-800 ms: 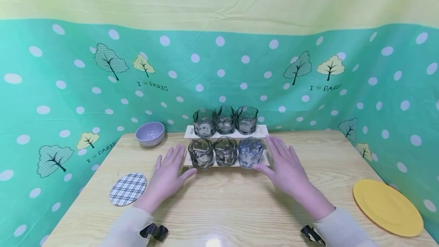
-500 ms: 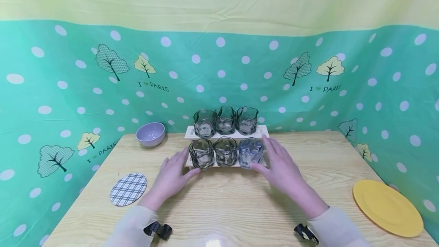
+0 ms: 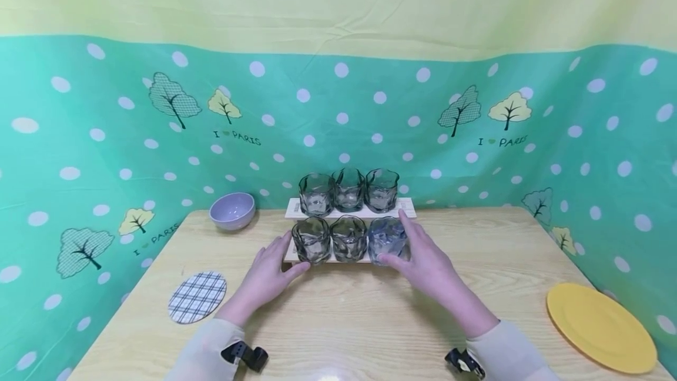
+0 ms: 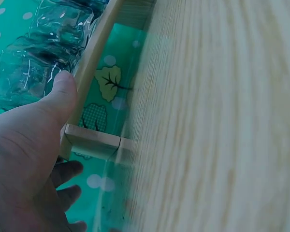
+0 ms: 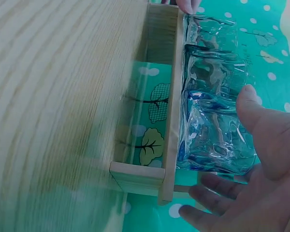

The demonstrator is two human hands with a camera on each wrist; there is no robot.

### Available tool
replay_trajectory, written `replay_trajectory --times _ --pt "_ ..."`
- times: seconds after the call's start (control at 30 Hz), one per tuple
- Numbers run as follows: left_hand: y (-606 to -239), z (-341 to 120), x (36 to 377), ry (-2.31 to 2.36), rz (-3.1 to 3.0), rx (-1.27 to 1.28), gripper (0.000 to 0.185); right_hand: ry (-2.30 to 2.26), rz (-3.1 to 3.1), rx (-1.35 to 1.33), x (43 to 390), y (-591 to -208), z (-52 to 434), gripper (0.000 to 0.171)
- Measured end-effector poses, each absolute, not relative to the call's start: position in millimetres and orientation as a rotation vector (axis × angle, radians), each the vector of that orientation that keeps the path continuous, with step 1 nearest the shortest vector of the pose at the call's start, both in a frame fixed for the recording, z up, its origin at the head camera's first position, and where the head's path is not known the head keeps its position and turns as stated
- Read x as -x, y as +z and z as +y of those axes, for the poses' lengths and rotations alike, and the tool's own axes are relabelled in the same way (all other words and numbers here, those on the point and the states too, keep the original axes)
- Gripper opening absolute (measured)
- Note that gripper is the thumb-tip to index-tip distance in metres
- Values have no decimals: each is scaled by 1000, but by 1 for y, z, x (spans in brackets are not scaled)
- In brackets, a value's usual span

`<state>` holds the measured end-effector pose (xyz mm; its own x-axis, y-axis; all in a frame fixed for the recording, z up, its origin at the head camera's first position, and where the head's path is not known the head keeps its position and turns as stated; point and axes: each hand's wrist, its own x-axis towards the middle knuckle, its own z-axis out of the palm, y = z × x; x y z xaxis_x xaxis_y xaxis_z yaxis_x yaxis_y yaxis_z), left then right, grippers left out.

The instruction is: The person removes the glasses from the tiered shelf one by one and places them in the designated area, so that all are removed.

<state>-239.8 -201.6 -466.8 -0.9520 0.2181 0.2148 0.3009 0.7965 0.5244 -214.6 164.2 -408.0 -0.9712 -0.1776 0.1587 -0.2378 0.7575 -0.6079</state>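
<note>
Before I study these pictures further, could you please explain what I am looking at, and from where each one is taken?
There is no machine here: a person works with two bare hands. The wide picture comes from a camera on the head; the two close pictures come from cameras on the wrists. On the wooden table stands a two-step wooden rack with six glass cups. The left hand touches the rack's left end, and the right hand rests against the bluish cup. Nothing is lifted. A purple bowl, a checked coaster and a yellow plate lie around.
</note>
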Motion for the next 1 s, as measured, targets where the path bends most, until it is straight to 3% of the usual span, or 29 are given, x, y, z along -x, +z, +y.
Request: replay_trajectory --times 0.77,1.0 --pt "-478 -205 240 -1036 -2752 392 89 1361 -2814 -294 223 -410 171 110" --pt "-483 -208 236 -1097 -2690 442 78 1404 -2792 -297 224 -411 171 108"
